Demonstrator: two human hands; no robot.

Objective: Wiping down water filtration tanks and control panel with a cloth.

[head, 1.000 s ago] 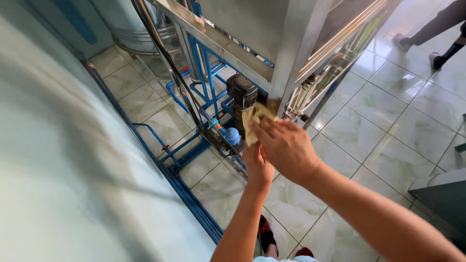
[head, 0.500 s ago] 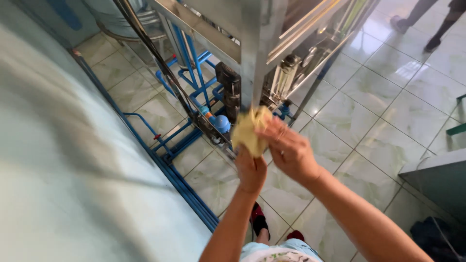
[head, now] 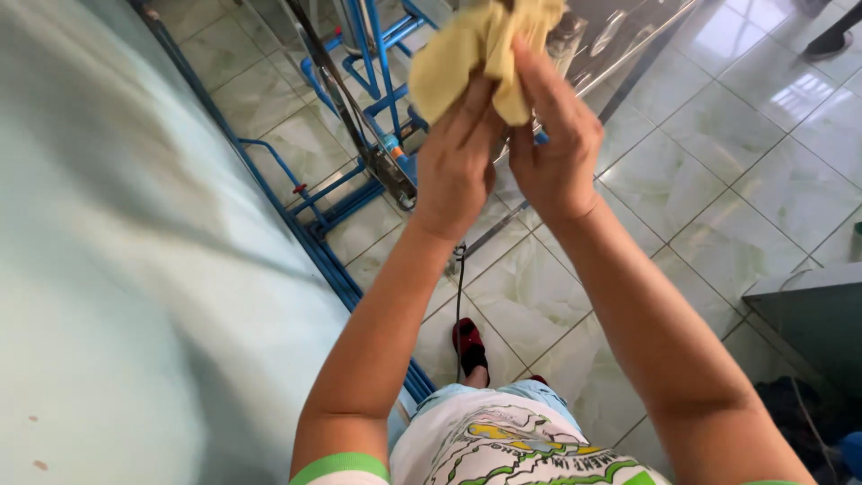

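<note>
A crumpled pale yellow cloth [head: 476,49] is held up near the top of the view by both hands. My left hand [head: 453,162] grips its lower left part, fingers curled around the fabric. My right hand [head: 557,148] pinches the cloth's right side with fingers pointing upward. The two hands sit side by side, nearly touching. Behind the cloth stands a stainless steel machine frame [head: 620,36] with blue pipes [head: 373,54] beneath it.
A pale green wall [head: 117,269] fills the left side. Blue pipes [head: 323,251] run along its base on the glossy tiled floor [head: 718,180]. A dark cable [head: 459,305] hangs down near my red shoe [head: 469,343]. Another person's foot [head: 831,40] is at top right; a grey box corner [head: 808,314] sits right.
Both hands have risen with the cloth and come closer to the camera. The view has tilted down, so my shirt and shoe now show.
</note>
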